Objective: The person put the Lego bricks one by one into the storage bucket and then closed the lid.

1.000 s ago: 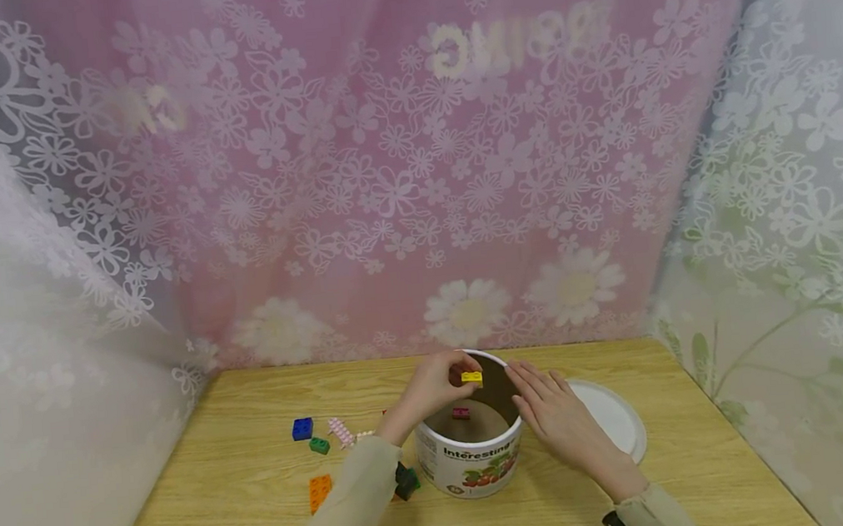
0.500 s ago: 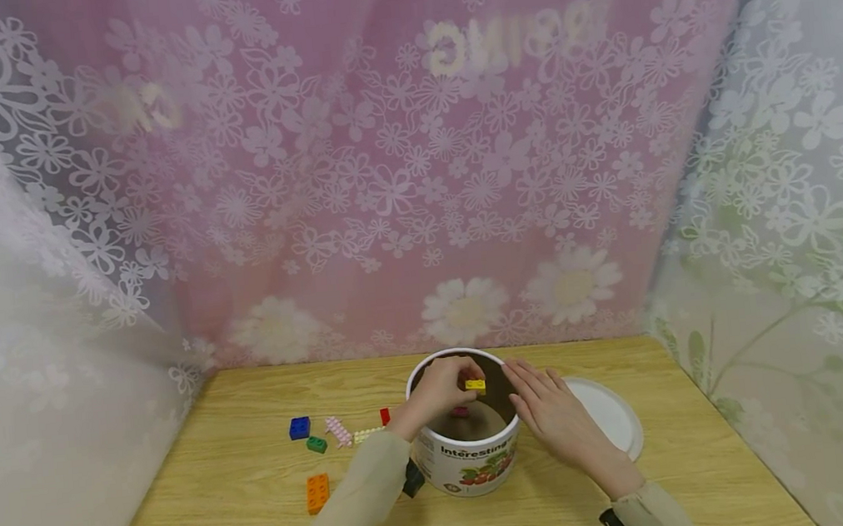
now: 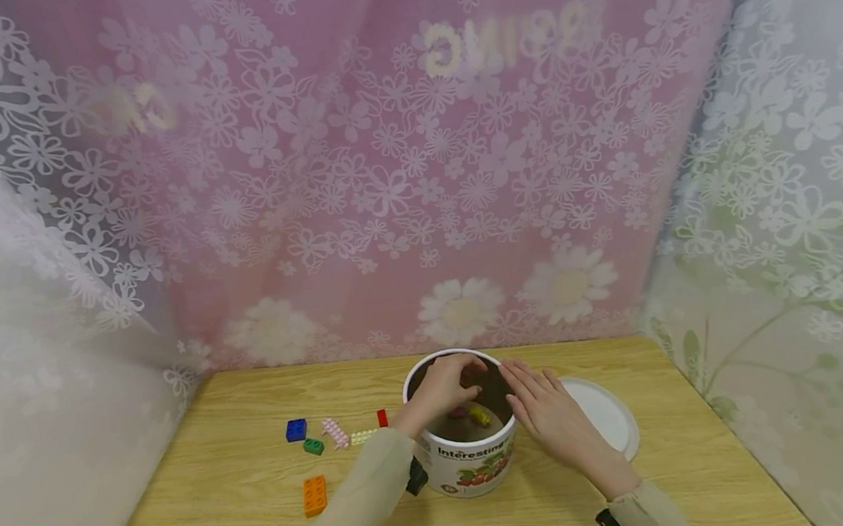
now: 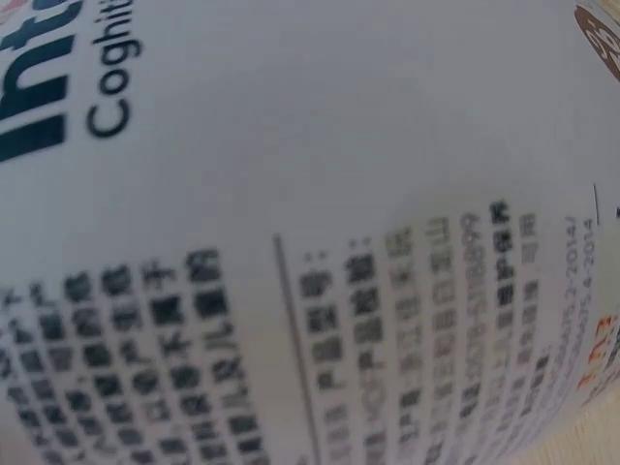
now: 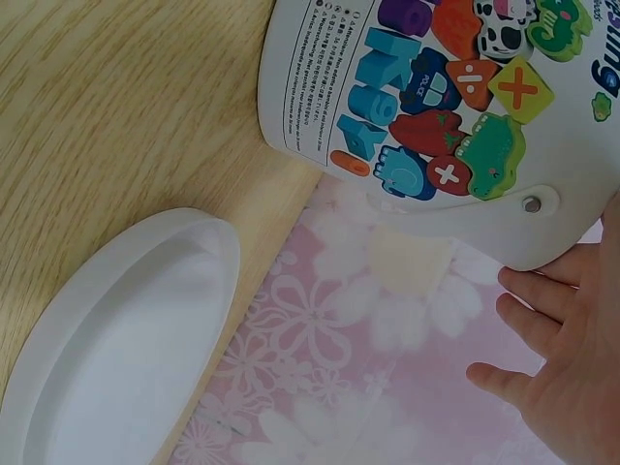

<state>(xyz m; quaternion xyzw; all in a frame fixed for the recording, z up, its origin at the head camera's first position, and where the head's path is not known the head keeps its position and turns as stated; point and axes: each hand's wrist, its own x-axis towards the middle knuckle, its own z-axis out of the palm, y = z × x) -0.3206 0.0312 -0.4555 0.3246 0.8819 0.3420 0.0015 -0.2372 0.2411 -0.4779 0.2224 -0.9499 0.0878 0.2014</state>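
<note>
A round white bucket (image 3: 477, 465) with "Interesting" printed on its wall stands on the table, its mouth uncovered. My left hand (image 3: 440, 387) reaches over the near-left rim into the mouth, thumb and fingers apart with nothing between them. Below those fingertips a yellow toy brick (image 3: 479, 416), slightly blurred, shows inside the bucket beside a dark pink brick (image 3: 456, 413). My right hand (image 3: 555, 414) rests on the right side of the rim with straight fingers. Printed bucket wall (image 4: 291, 184) fills the left wrist view. In the right wrist view, the right hand (image 5: 572, 349) lies by the bucket's edge.
Left of the bucket lie loose bricks: blue (image 3: 296, 429), green (image 3: 313, 446), pink (image 3: 335, 433), cream (image 3: 364, 437), red (image 3: 382, 418) and orange (image 3: 315, 495). A white round lid (image 3: 616, 417) lies to the right, partly behind the right forearm. A floral curtain (image 3: 413, 172) rises behind the table.
My left hand has moved lower into the bucket and let go of the yellow brick, which now shows deeper inside. My right hand has stayed on the rim.
</note>
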